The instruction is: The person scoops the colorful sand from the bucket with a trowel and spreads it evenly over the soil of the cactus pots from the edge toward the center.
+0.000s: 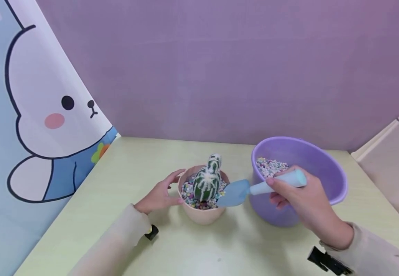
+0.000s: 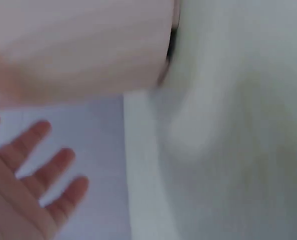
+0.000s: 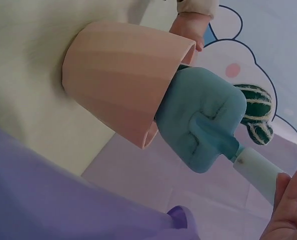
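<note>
Pale green table (image 1: 116,184) before a purple wall: pink pot (image 1: 201,214) with cactus (image 1: 207,181) at centre, purple basin (image 1: 323,168) at its 3 o'clock. Left hand (image 1: 159,195), fingers straight and apart, touches the pot's 9 o'clock side; right hand (image 1: 304,201), fingers curled round the handle, holds the blue trowel (image 1: 235,191) over the pot's 3 o'clock rim

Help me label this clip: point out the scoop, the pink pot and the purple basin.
scoop (image 1: 234,193), head view, on its blue blade.
pink pot (image 1: 202,216), head view, on its front wall.
purple basin (image 1: 327,168), head view, on its inner wall.
</note>
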Tool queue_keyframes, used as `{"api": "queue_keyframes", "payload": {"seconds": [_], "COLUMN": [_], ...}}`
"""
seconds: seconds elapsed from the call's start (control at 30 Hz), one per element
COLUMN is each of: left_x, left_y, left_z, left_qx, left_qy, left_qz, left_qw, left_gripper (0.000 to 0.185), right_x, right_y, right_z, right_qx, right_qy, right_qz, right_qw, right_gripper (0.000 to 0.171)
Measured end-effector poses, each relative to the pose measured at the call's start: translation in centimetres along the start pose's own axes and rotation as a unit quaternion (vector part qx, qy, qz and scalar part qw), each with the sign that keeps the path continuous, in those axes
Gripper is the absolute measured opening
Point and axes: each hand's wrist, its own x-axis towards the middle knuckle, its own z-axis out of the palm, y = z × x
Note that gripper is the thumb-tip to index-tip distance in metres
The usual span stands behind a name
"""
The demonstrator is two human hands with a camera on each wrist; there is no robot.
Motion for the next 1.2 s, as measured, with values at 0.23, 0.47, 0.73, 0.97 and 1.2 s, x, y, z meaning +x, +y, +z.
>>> {"api": "queue_keyframes", "payload": {"seconds": [0.23,0.47,0.73,0.97,1.2], "left_x": [1.5,0.8,-0.6,-0.9,-1.1], "left_y": [-1.4,-0.5,0.5,2.1,3.3], "left_z": [-0.5,0.1,1.6,3.7,3.9], "left_qx": [-0.010,-0.013,-0.016,0.024,0.100], "left_qy": [-0.047,-0.030,0.025,0.104,0.142], "left_qz": [0.053,0.009,-0.062,-0.111,-0.127], "left_qw": [0.9975,0.9994,0.9976,0.9880,0.9765], "left_gripper": [0.105,0.114,0.106,0.096,0.096], "right_x": [0.0,-0.1,0.0,0.0,-0.3], "right_y": [-0.1,-0.2,0.1,0.0,0.8], "right_z": [0.0,-0.4,-0.7,-1.2,-3.2], "right_qx": [-0.030,-0.060,-0.058,-0.042,0.017], "right_qy": [-0.002,-0.004,-0.012,-0.001,0.013], "right_qz": [-0.017,-0.042,-0.041,-0.056,-0.065], "right_qw": [0.999,0.997,0.997,0.998,0.998], "right_gripper": [0.014,0.017,0.018,0.013,0.011]}}
